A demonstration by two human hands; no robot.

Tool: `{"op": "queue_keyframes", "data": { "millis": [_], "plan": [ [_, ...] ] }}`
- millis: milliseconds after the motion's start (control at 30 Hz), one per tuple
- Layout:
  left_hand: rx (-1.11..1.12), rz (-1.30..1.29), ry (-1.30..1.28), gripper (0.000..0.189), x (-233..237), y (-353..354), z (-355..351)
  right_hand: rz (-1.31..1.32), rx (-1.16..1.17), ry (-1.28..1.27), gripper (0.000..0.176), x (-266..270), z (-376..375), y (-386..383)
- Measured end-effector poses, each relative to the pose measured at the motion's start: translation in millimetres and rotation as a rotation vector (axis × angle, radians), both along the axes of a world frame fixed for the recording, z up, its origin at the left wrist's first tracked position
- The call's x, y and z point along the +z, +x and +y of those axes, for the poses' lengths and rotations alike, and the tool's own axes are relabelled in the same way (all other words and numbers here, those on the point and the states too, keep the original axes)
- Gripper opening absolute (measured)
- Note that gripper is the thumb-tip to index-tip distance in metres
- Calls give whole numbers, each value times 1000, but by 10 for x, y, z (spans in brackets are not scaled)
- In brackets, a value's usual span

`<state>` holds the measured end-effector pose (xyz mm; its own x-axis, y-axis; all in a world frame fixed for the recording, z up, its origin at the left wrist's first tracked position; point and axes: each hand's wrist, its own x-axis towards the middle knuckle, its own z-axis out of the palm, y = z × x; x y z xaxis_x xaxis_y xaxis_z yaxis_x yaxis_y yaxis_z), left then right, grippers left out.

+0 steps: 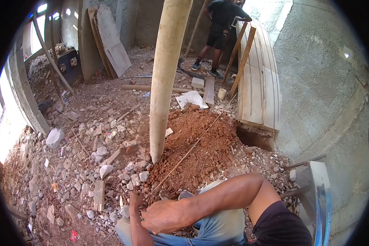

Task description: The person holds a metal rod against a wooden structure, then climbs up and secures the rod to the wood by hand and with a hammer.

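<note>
My right hand (164, 215) is at the lower middle, above my jeans (223, 225), with its fingers curled down and mostly hidden behind the back of the hand. Just left of it, my left hand (136, 199) is raised at the wrist, small in view and closed; what it holds, if anything, cannot be made out. The two hands are close together. Beyond them lie a mound of red soil (201, 143) and a thin stick (188, 152) slanting across it. A thick bamboo pole (164, 78) stands upright at the mound's left edge.
Rubble and stones (82, 180) cover the ground. At the right, wooden boards (256, 78) lean along the wall (320, 82) above a hole (254, 138). Another person (219, 33) stands at the back by the boards. A wooden frame (317, 184) is at lower right.
</note>
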<state>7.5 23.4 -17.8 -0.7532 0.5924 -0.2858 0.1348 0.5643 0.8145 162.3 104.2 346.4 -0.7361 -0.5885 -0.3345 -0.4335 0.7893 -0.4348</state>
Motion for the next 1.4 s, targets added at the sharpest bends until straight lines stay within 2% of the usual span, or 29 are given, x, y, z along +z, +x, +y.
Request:
{"op": "queue_keyframes", "data": {
  "millis": [67,167,400,467,567,667,800,867,933,1000,1167,1233,1300,1400],
  "plan": [
    [-12,-37,-17,43,-23,-10,3,9,3,13,24,-59,-5,-2],
    [18,29,15,44,260,98,-24,17,4,17,24,-66,-5,-2],
    [3,58,44,45,29,33,1,17,10,25,24,-77,-4,-13],
    [-10,-13,-4,45,-109,-22,21,34,11,18,24,-81,1,-6],
    [-69,-89,-88,44,158,11,3,51,14,-1,23,-86,5,0],
    [3,23,50,45,-19,29,1,80,14,-19,23,-74,11,10],
    [-26,-23,-15,45,-186,-53,16,78,-1,-15,23,-47,6,13],
    [-138,-19,-101,41,-106,-87,19,115,-18,-15,22,-44,-6,46],
    [-113,-50,-105,41,39,-20,4,148,-43,-28,22,-27,-35,58],
    [-108,16,-80,41,258,33,-13,79,35,74,22,21,-41,24],
    [-124,-21,-64,43,56,-28,-37,130,27,6,21,-30,-75,125],
    [-108,-9,-86,41,128,-14,-32,114,35,-20,20,-8,-122,178],
    [-87,17,-99,41,134,6,-16,162,13,47,18,11,-209,275],
    [-128,12,-158,42,596,104,20,26,48,-13,18,64,-260,303]
  ]
}}
